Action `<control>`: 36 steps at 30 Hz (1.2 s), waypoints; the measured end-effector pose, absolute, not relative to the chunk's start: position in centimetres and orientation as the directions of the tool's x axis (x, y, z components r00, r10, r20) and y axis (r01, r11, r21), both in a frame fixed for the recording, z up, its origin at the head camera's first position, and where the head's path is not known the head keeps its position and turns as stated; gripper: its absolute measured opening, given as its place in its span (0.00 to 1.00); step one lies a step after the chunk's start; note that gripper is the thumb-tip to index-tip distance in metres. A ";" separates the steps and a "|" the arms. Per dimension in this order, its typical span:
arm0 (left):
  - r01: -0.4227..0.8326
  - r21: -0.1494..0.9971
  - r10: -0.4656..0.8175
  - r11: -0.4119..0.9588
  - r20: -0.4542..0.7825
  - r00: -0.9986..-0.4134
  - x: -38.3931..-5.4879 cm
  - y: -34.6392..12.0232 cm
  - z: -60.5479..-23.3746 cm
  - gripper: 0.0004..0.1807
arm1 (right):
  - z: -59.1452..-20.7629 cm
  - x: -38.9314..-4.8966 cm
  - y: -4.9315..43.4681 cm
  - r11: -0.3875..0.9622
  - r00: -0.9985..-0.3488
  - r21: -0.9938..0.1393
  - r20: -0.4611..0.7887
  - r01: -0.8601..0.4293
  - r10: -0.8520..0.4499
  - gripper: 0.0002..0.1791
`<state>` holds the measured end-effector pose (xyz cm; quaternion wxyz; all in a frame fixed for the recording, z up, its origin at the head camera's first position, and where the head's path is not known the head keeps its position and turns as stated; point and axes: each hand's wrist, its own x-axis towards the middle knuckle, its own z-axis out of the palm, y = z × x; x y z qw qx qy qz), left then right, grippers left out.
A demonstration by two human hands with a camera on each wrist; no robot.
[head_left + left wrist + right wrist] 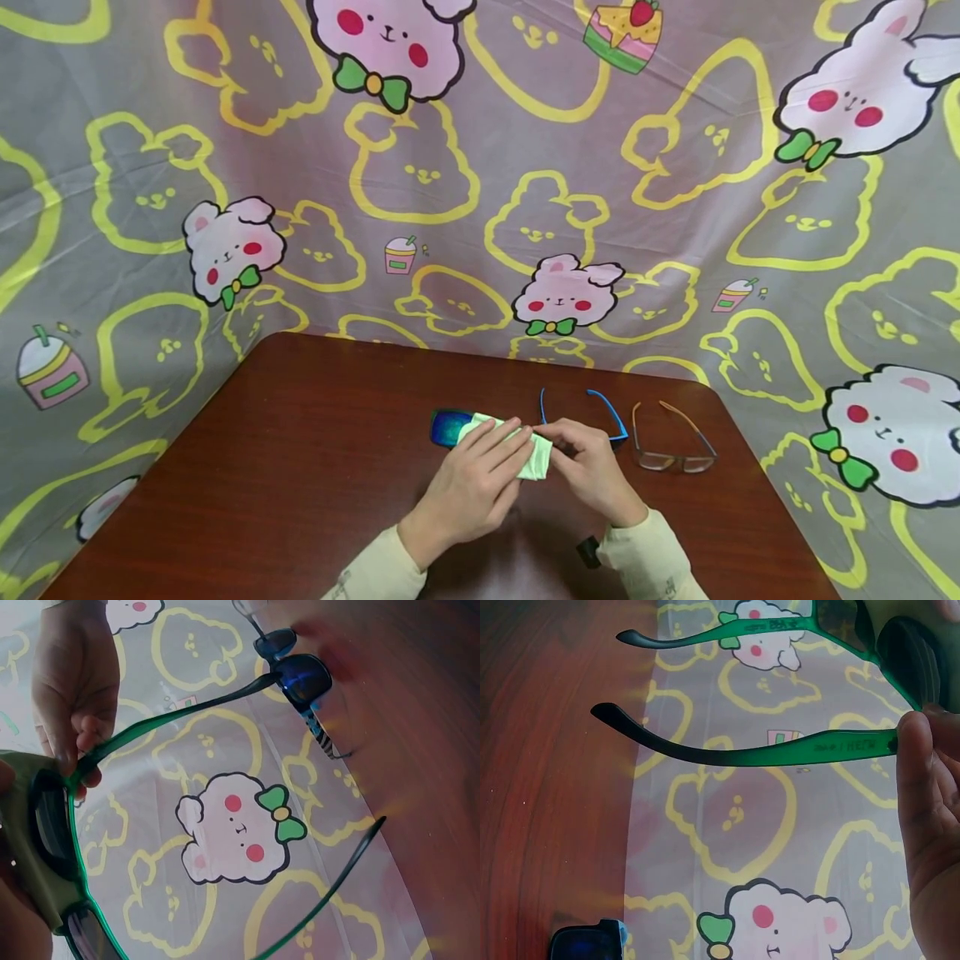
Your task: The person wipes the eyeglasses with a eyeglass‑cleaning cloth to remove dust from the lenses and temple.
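Green-framed sunglasses (165, 720) with a blue-green mirrored lens (448, 428) are held above the table. A pale green cloth (538, 462) is folded over the front of one lens. My left hand (472, 479) holds the cloth against the lens, its fingers laid across the cloth. With thumb and fingers my right hand (592, 471) pinches the sunglasses beside the hinge of one temple. Both temples (780, 754) stand unfolded, their dark tips pointing away from my hands. The cloth hides much of the lenses in the head view.
Blue-framed sunglasses (611, 411) lie on the brown table (300, 450) just beyond my right hand. Clear-lens glasses (675, 462) with orange-tipped temples lie to their right. A patterned fabric curtain (420, 183) surrounds the table's back and sides.
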<state>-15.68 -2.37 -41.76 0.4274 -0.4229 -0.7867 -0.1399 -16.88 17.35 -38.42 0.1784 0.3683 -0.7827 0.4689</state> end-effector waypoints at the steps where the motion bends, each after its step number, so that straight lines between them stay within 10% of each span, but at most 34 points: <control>1: 0.789 -0.145 0.549 0.598 0.790 -0.271 -15.7 -2.5 -41.7 0.24 | -38.4 -16.9 17.4 0.287 -0.662 -0.600 0.628 -0.747 -0.409 0.13; 16: 0.792 -0.049 0.451 0.608 0.842 -0.295 -16.2 -4.8 -41.3 0.23 | -38.3 -16.9 17.7 0.224 -0.640 -0.608 0.653 -0.762 -0.404 0.13; 36: 0.556 0.552 0.030 0.621 0.693 -0.721 -17.6 -7.7 -41.3 0.12 | -38.3 -16.9 18.1 0.226 -0.632 -0.598 0.656 -0.769 -0.412 0.14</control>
